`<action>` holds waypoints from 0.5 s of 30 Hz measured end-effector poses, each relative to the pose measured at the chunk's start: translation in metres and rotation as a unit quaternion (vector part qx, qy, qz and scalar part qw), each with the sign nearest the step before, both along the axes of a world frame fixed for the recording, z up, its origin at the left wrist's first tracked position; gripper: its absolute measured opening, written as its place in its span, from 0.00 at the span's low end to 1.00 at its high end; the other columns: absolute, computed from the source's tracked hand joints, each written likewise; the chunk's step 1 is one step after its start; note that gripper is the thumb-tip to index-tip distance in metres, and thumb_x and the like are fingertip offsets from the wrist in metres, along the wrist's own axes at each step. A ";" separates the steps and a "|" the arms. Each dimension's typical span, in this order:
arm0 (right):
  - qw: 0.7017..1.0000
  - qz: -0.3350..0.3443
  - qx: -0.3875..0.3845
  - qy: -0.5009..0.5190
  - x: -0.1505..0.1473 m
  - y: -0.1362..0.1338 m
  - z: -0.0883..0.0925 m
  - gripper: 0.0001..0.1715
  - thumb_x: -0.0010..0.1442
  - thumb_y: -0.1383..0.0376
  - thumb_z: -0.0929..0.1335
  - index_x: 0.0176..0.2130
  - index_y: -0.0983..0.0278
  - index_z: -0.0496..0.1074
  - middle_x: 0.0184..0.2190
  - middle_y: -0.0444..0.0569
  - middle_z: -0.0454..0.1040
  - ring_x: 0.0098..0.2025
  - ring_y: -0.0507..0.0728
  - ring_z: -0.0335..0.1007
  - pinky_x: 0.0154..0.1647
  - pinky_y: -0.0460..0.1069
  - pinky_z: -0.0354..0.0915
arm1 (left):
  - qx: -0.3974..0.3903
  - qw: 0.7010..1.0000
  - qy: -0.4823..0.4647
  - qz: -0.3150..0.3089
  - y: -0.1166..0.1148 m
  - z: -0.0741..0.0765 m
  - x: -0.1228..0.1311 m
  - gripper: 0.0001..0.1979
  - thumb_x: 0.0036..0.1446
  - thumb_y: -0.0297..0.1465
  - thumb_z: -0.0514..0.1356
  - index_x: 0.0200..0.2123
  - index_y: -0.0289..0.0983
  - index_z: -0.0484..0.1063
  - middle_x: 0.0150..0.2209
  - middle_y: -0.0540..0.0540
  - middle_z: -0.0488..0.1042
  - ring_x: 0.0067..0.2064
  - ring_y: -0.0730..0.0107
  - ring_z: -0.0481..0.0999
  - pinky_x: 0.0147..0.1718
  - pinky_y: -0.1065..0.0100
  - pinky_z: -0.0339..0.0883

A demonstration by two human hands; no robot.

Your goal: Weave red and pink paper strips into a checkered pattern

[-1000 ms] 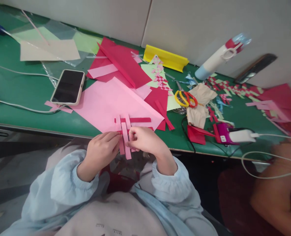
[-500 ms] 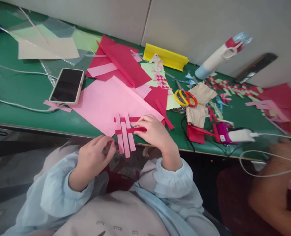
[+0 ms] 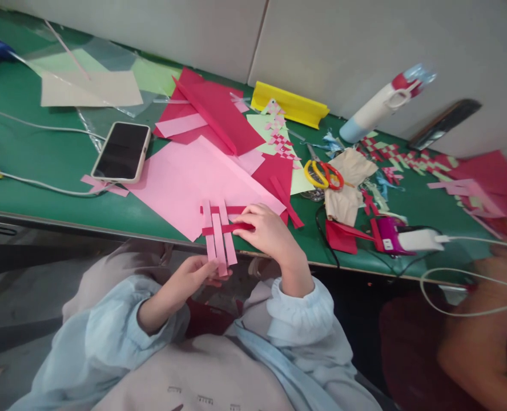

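Observation:
Three light pink paper strips (image 3: 218, 246) cross two red paper strips (image 3: 218, 230) in a loose weave at the table's front edge. My left hand (image 3: 196, 274) pinches the lower ends of the pink strips, thumb on top and fingers underneath. From the right, my right hand (image 3: 268, 231) is closed on the right ends of the red strips, its fingertips on the nearer one. Behind the weave lies a large pink paper sheet (image 3: 172, 177), with red sheets (image 3: 236, 123) partly over it.
A phone (image 3: 123, 151) lies at left beside white cables. Scissors (image 3: 324, 174), a cloth glove (image 3: 350, 177), a purple power bank (image 3: 390, 234) and a bottle (image 3: 382, 105) stand or lie rightward. Another person's arm (image 3: 480, 319) is at far right.
My left hand has moved right and down from beside the weave and taken hold of the lower ends of the pink strips. My right hand keeps its grip.

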State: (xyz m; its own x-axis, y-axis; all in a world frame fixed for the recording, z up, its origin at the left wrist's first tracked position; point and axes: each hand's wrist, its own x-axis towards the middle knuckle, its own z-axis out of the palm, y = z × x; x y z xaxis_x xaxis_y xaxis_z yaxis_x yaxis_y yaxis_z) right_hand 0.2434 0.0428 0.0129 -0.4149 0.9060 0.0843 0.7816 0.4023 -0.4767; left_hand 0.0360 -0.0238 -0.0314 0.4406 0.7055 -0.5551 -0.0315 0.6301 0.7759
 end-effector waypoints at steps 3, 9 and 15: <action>1.000 -0.007 0.008 0.005 -0.001 0.001 -0.002 0.09 0.59 0.65 0.72 0.42 0.61 0.79 0.37 0.49 0.75 0.45 0.58 0.69 0.47 0.52 0.66 | -0.020 0.999 -0.033 0.017 0.001 0.000 0.004 0.23 0.49 0.50 0.66 0.35 0.34 0.79 0.36 0.39 0.82 0.40 0.59 0.81 0.40 0.63 0.75; 1.000 -0.018 0.018 -0.002 -0.005 0.005 -0.004 0.07 0.60 0.64 0.71 0.39 0.61 0.78 0.36 0.49 0.75 0.45 0.58 0.69 0.48 0.53 0.65 | -0.049 0.997 -0.052 0.028 0.002 -0.002 0.010 0.23 0.49 0.48 0.67 0.37 0.33 0.80 0.37 0.39 0.82 0.39 0.61 0.81 0.39 0.64 0.75; 0.999 -0.023 0.037 -0.012 -0.006 0.013 -0.008 0.07 0.61 0.63 0.70 0.38 0.61 0.78 0.37 0.50 0.75 0.47 0.60 0.68 0.51 0.54 0.64 | -0.061 0.996 -0.059 0.019 0.001 -0.002 0.009 0.22 0.50 0.46 0.67 0.38 0.32 0.80 0.37 0.37 0.82 0.38 0.61 0.82 0.40 0.63 0.75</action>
